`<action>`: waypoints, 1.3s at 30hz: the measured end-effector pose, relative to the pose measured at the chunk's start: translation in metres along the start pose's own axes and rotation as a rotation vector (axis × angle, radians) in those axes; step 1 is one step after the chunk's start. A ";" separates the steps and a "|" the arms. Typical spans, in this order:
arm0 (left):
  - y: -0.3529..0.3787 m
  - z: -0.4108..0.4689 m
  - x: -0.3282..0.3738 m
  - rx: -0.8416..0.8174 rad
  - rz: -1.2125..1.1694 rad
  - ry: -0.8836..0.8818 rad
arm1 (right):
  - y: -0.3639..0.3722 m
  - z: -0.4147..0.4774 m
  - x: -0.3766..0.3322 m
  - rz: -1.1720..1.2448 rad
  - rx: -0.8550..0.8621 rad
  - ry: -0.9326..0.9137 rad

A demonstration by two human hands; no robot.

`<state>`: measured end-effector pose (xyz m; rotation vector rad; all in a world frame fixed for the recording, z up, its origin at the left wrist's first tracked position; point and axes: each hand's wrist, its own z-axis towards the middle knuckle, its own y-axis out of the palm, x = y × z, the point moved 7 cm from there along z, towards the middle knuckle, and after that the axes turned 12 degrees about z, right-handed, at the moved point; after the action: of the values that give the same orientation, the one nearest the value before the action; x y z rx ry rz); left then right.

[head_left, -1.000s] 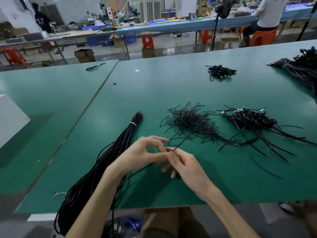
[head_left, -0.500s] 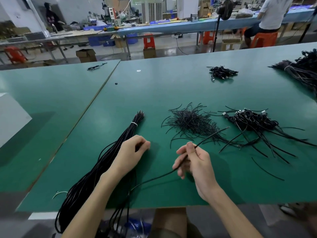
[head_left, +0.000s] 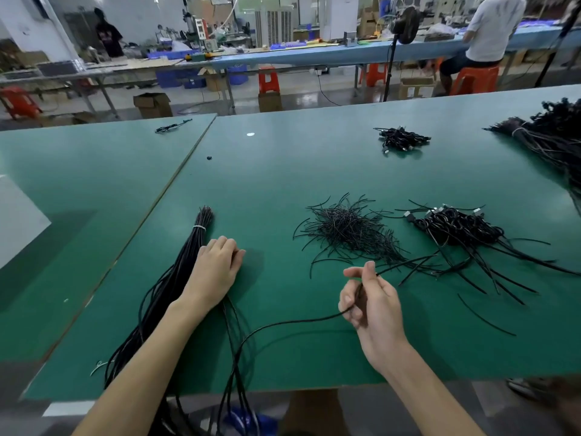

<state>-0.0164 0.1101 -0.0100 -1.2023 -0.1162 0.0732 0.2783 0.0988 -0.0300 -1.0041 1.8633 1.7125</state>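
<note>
One black cable [head_left: 283, 324] ran through my right grip [head_left: 371, 306], pinched between thumb and curled fingers, its free end pointing toward the heap of short wire bits [head_left: 349, 231]. My left grip [head_left: 217, 272] rested on the tied bundle [head_left: 176, 278] near the surface's [head_left: 283, 171] front edge; whether it clasped any strands I could not tell. I judged this to be the separating step: next, pull the cable clear of the bundle.

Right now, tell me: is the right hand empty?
No, the right hand pinches a single black cable between its fingers.
</note>
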 end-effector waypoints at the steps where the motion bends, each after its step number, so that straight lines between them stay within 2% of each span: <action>1: -0.004 -0.001 0.009 -0.004 -0.010 0.039 | 0.002 0.001 0.000 0.017 -0.010 -0.001; 3: -0.008 -0.003 0.029 -0.078 -0.113 0.096 | 0.006 0.002 0.000 0.054 -0.043 -0.010; 7: -0.020 -0.018 0.077 -0.430 -0.569 0.122 | 0.009 0.003 -0.004 0.129 -0.054 -0.069; 9: -0.024 -0.029 0.093 -0.538 -0.630 0.225 | 0.006 0.003 -0.005 0.160 -0.036 -0.098; 12: -0.035 -0.045 0.091 -0.609 -0.722 0.326 | 0.002 0.004 -0.006 0.203 -0.020 -0.126; 16: -0.043 -0.071 0.075 -0.925 -0.817 0.417 | 0.001 0.003 -0.007 0.267 -0.032 -0.121; 17: -0.048 -0.074 0.073 -0.953 -0.859 0.410 | 0.002 0.003 -0.006 0.263 -0.042 -0.113; 20: -0.064 -0.072 0.083 -0.906 -0.965 0.393 | 0.010 0.003 0.000 0.151 -0.095 -0.085; 23: -0.080 -0.059 0.111 -0.709 -1.156 0.359 | 0.018 0.000 0.008 -0.017 -0.178 -0.052; 27: -0.088 -0.029 0.134 -0.491 -1.616 0.129 | 0.027 -0.006 0.014 -0.200 -0.275 -0.005; 31: -0.081 0.013 0.126 -0.308 -1.992 -0.168 | 0.032 -0.011 0.015 -0.323 -0.387 0.015; 34: -0.058 0.032 0.112 -0.210 -2.067 -0.363 | 0.036 -0.014 0.016 -0.413 -0.464 0.013; 36: -0.038 0.035 0.106 -0.201 -2.108 -0.449 | 0.039 -0.015 0.017 -0.512 -0.502 0.005; 39: -0.014 0.034 0.105 -0.251 -2.074 -0.427 | 0.043 -0.016 0.021 -0.616 -0.551 0.023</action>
<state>0.0837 0.1491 0.0203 -0.7875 -1.6896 -1.5224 0.2355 0.0774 -0.0136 -1.5985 0.9235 1.8220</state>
